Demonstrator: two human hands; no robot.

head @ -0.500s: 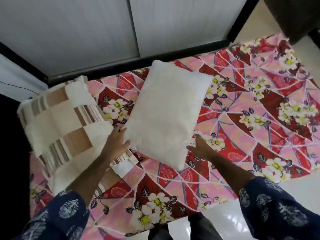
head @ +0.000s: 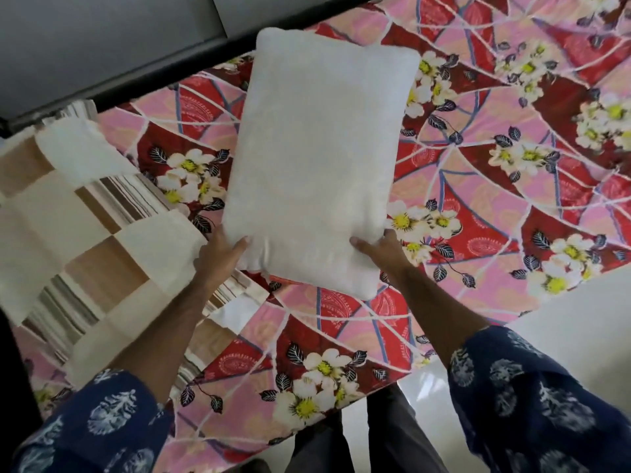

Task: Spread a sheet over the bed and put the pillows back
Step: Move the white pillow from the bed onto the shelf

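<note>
Both hands gripped the white pillow (head: 317, 158) by its near end: the left hand (head: 222, 254) pinched the near-left corner, thumb on top, and the right hand (head: 382, 249) clasped the near-right corner the same way. The pillow hung over the floral sheet (head: 495, 206), its far end close to the dark bed frame (head: 164, 68). With only 2 corner holds, I judged the soft filling could sag and slip free. Just beside it lay the patchwork pillow (head: 85, 240); a careless swing might have knocked it askew or rucked the sheet.
</note>
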